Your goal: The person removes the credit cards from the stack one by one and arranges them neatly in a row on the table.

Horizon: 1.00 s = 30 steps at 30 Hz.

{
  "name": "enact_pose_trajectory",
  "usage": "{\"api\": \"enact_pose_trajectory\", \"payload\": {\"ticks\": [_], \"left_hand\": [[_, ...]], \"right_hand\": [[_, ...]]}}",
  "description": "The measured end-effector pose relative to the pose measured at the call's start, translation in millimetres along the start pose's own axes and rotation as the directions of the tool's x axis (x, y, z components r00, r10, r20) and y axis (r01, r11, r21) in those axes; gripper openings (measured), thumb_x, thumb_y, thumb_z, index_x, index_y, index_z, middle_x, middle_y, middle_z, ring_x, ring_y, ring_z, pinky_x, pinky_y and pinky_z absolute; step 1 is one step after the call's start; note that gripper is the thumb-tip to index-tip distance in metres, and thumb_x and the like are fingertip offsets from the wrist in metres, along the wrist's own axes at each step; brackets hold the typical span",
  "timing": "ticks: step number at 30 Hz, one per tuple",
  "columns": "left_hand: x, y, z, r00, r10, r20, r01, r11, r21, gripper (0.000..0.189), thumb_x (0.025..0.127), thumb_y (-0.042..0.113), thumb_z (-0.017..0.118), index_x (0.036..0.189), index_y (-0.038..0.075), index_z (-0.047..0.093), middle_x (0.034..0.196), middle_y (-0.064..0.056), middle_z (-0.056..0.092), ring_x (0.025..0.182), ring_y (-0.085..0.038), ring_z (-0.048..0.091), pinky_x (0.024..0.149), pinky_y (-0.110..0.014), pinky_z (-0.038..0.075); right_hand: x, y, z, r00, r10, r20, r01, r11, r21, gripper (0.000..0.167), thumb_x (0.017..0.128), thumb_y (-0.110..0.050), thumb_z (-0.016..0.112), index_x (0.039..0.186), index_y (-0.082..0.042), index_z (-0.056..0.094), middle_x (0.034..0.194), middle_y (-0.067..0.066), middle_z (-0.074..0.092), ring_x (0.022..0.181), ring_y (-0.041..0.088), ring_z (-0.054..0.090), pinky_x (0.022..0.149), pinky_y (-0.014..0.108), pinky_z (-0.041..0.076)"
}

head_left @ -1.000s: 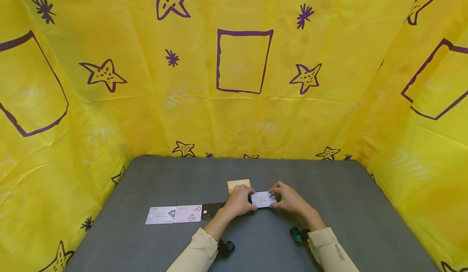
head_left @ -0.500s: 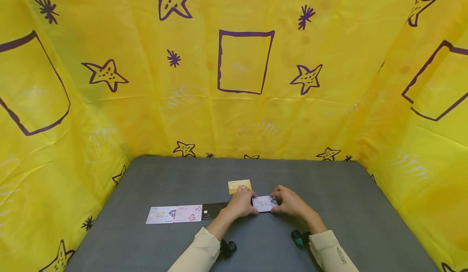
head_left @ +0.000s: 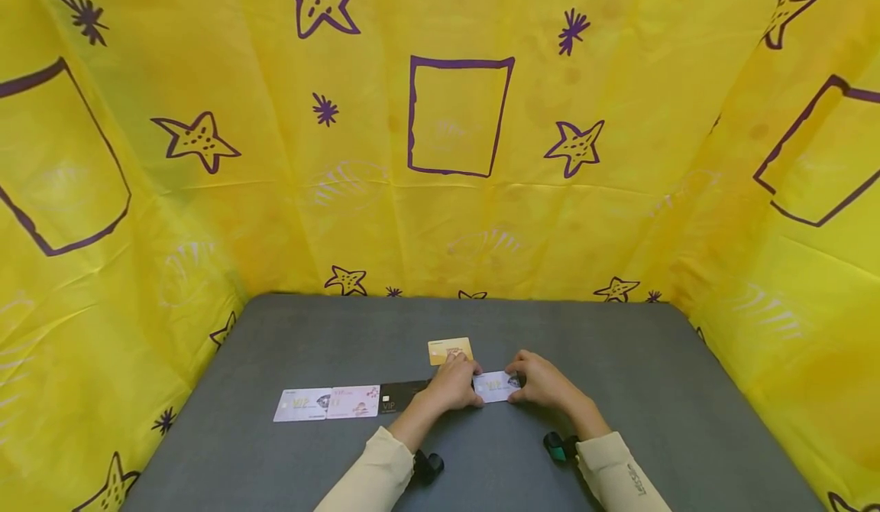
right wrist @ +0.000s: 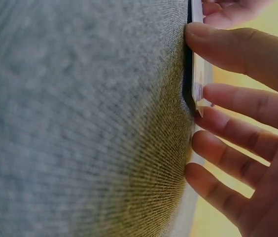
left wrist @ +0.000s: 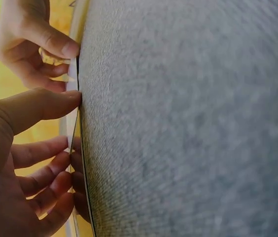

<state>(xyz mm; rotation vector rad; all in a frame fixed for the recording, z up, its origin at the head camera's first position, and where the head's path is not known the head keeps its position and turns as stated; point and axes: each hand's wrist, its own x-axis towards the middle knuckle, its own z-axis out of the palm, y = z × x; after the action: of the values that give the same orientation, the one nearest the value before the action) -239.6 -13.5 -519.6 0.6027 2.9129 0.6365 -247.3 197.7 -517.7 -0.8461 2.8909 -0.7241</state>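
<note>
Both hands hold a white VIP card (head_left: 493,387) by its two ends, close over the grey table. My left hand (head_left: 454,384) has thumb and fingertips at the card's left end. At the opposite end, the thumb and fingers of my right hand (head_left: 541,382) pinch the card. Seen edge-on in the right wrist view, the card (right wrist: 197,74) has a dark shadow beneath it. To the left lies a row: another white VIP card (head_left: 302,405), a pinkish card (head_left: 354,402) and a black VIP card (head_left: 400,396), its right end hidden by my left hand.
Just behind my left hand lies a gold card (head_left: 450,350), partly covered by the fingers. The grey tabletop (head_left: 619,359) ends at a yellow curtain (head_left: 461,221) with purple drawings, which rises at the back and both sides.
Both hands have brought the white VIP card a little toward the front of the table, with a slight shift left at the end. The cards in the row and the gold card stay put.
</note>
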Motion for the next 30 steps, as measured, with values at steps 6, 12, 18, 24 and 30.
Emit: {"api": "enact_pose_trajectory", "payload": {"ticks": [6,12,18,24,30], "left_hand": [[-0.1,-1.6,-3.3,0.999,0.037,0.008,-0.037,0.999,0.001,0.044,0.068,0.029,0.087,0.105,0.011,0.071,0.097,-0.002,0.059,0.090,-0.016,0.048,0.080,-0.029,0.041],[-2.0,-2.6,-4.8,0.999,0.046,0.016,-0.045,0.999,-0.027,0.044,0.069,0.027,0.087,0.107,0.012,0.072,0.097,-0.001,0.061,0.092,-0.015,0.049,0.084,-0.030,0.041],[-1.9,-4.4,-4.4,0.999,0.043,0.010,-0.043,0.999,-0.027,0.045,0.068,0.027,0.087,0.107,0.012,0.071,0.099,-0.002,0.061,0.094,-0.017,0.049,0.086,-0.031,0.042],[-1.2,-7.3,-4.7,0.997,0.067,0.027,-0.065,0.996,-0.060,0.046,0.070,0.027,0.085,0.110,0.011,0.071,0.102,-0.002,0.062,0.097,-0.017,0.049,0.087,-0.032,0.042],[-0.6,-17.4,-5.6,0.993,0.118,0.013,-0.116,0.986,-0.123,0.042,0.073,0.026,0.081,0.111,0.010,0.070,0.106,-0.003,0.064,0.101,-0.018,0.053,0.090,-0.032,0.044]], "right_hand": [[-0.9,-1,-1,1.000,0.014,-0.004,-0.014,1.000,0.005,0.038,0.065,-0.017,0.088,0.098,-0.004,0.072,0.090,0.002,0.058,0.078,0.012,0.050,0.069,0.026,0.042],[-1.7,-2,0,0.999,0.041,0.010,-0.041,0.999,0.005,0.038,0.065,-0.017,0.088,0.097,-0.004,0.073,0.091,0.002,0.058,0.080,0.014,0.050,0.070,0.027,0.043],[0.1,-2,0,0.998,0.056,0.009,-0.056,0.998,0.024,0.038,0.065,-0.018,0.088,0.097,-0.004,0.073,0.092,0.003,0.059,0.081,0.015,0.051,0.071,0.028,0.043],[4.4,0,-3,0.998,0.060,0.020,-0.061,0.997,0.036,0.035,0.070,-0.018,0.085,0.099,-0.004,0.072,0.092,0.003,0.061,0.080,0.013,0.053,0.071,0.028,0.045],[7.5,5,-3,1.000,0.012,0.021,-0.014,0.995,0.103,0.030,0.074,-0.015,0.081,0.099,-0.002,0.072,0.089,0.003,0.061,0.076,0.012,0.053,0.069,0.024,0.044]]}}
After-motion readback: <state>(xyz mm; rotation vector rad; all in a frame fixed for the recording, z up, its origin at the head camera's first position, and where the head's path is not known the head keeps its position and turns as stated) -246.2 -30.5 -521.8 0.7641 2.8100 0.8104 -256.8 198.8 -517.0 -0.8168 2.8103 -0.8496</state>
